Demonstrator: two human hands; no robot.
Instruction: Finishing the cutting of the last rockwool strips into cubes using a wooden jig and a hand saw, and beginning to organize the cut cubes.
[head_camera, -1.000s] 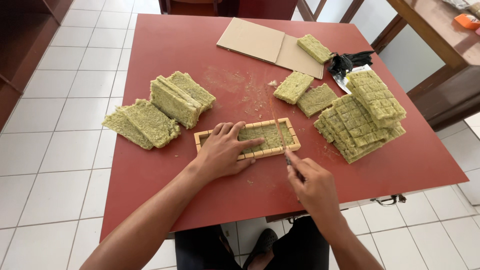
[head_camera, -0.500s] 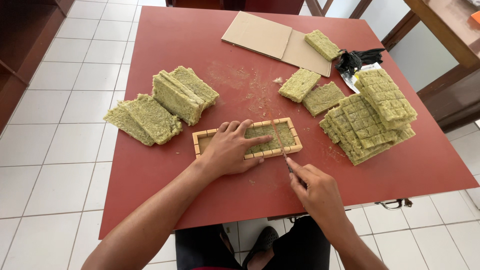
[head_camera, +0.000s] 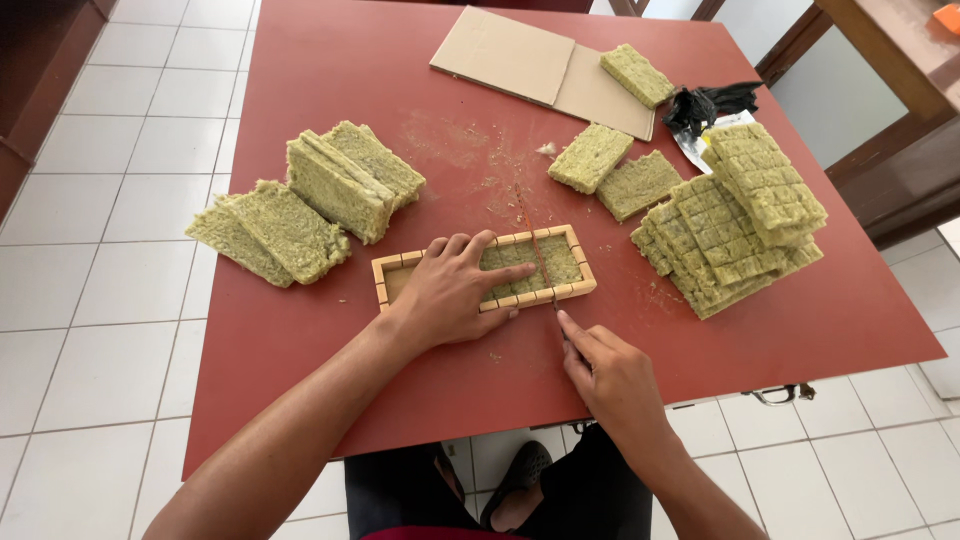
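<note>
Head view showed a red tabletop (head_camera: 300, 60) with a slotted wooden frame (head_camera: 390, 268) near its front edge, a green fibrous slab (head_camera: 556, 258) lying inside it. The left hand (head_camera: 450, 290) lay flat and spread open over the frame's left half, pressing the slab down and gripping nothing. The right hand (head_camera: 612, 378) was closed around a thin blade (head_camera: 537, 262), whose handle was hidden in the fist; the blade ran through a frame slot and across the slab, just beside the left fingertips (head_camera: 520, 271).

The likely trouble: the blade sat so near those fingertips that a slip out of the slot could nick them, and uneven pressure might let the slab shift and the cut wander.

Uncut slabs (head_camera: 330, 190) lay stacked to the left, a scored pile (head_camera: 740, 215) to the right, cardboard (head_camera: 510, 55) behind.
</note>
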